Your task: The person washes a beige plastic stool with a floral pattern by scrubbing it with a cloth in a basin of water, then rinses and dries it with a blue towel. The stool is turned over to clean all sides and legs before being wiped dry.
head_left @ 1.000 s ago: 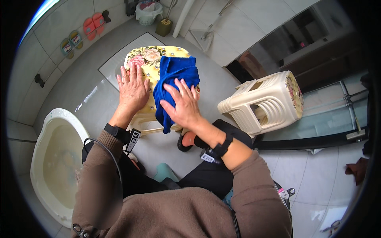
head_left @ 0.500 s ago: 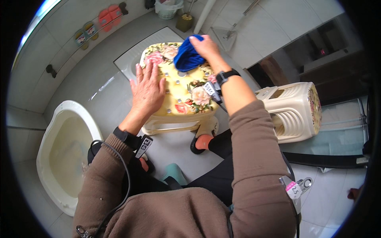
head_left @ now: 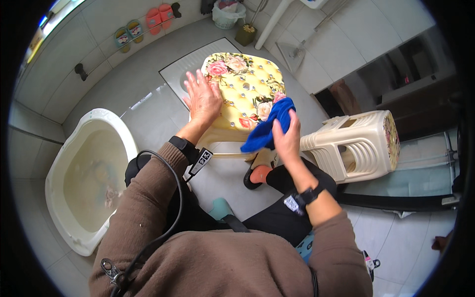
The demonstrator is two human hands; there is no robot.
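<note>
A cream plastic stool stands before me, its yellow top (head_left: 245, 94) printed with roses. My left hand (head_left: 204, 101) lies at the left edge of this top, palm down with fingers stretched out. A blue cloth (head_left: 271, 129) hangs crumpled from my right hand (head_left: 287, 138) at the stool's near right corner. The fingers are closed on the cloth, which drapes over the corner and down past the edge.
To the left is a cream basin (head_left: 54, 198) holding cloudy water and a bit of wet cloth. A second stool (head_left: 363, 143) lies on its side at right. Slippers (head_left: 159, 19) hang on a wall rail. A waste bin (head_left: 228, 16) stands at the back by a white pipe.
My right hand has drawn the blue cloth from the far part of the stool top to its near right corner. The left hand stays at the left edge.
</note>
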